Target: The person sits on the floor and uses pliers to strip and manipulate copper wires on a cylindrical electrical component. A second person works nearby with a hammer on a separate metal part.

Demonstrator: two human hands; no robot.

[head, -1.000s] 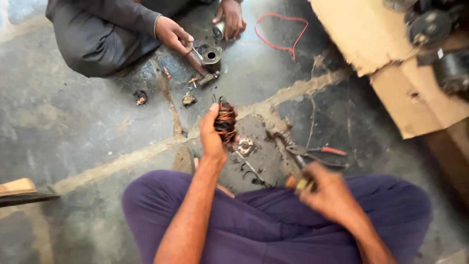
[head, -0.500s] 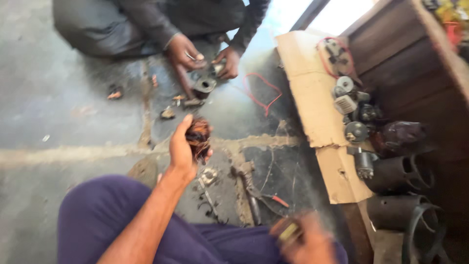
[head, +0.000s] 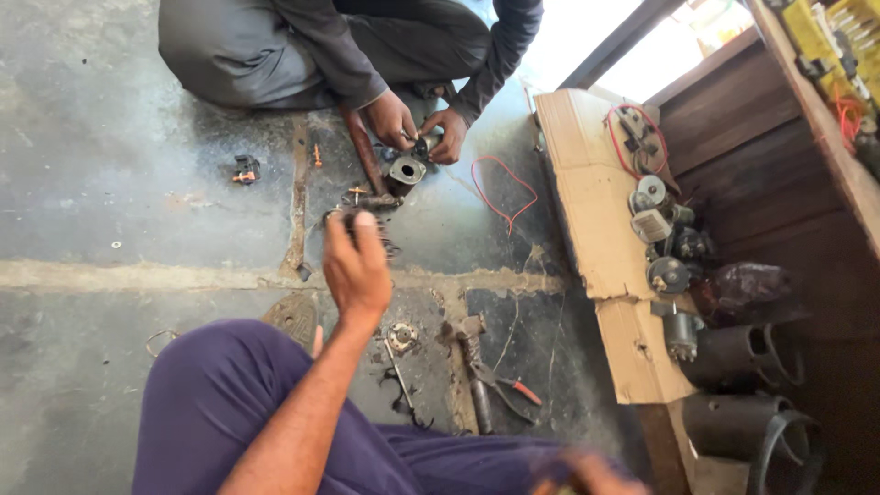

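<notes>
1 camera, worn on the person's head, looks steeply down and slightly forward over their own purple-clad lap to the concrete floor (head: pixel 110 183), near enough that the raised left hand (head: pixel 356 268) fills the middle of the frame. It faces a second person crouched at the top edge, with flattened cardboard (head: pixel 587 211) and a wooden shelf (head: pixel 733 137) along the right side. The right hand (head: pixel 587 475) is cut off, blurred, at the bottom edge.
</notes>
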